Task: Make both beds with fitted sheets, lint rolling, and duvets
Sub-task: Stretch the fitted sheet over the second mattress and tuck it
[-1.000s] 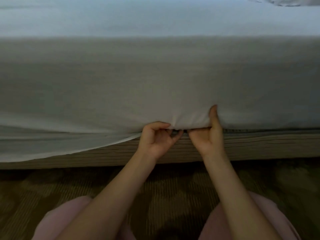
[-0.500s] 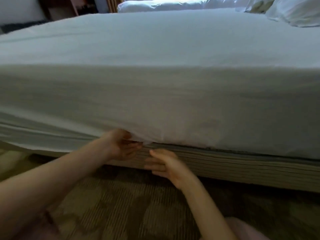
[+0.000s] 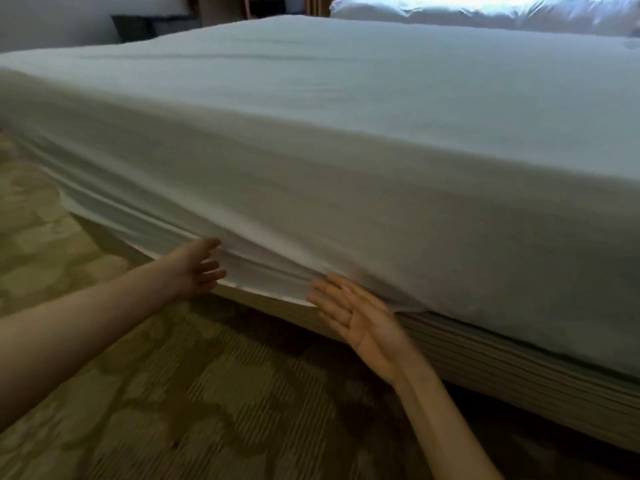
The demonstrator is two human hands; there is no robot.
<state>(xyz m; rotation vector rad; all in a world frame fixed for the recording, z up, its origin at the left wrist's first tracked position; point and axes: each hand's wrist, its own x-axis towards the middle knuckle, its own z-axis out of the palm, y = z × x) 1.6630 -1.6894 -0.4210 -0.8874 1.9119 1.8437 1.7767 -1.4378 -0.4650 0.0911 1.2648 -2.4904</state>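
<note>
A white fitted sheet [image 3: 346, 161] covers the mattress of the near bed and hangs loose along its lower side edge, with folds running to the left. My left hand [image 3: 197, 268] is at that loose hem with relaxed fingers, palm toward the fabric. My right hand [image 3: 356, 317] is flat and spread, palm up, its fingertips at the hem where the sheet meets the ribbed bed base [image 3: 502, 362]. Neither hand holds the cloth.
Patterned brown carpet [image 3: 207, 393] lies under my arms. White pillows or a duvet [image 3: 485, 12] lie beyond the bed's far side at the top right. Dark furniture [image 3: 145, 26] stands against the wall at the top left.
Both hands have let go of the sheet's hem and opened. My view has swung left and back, and the left hand has moved further left along the edge.
</note>
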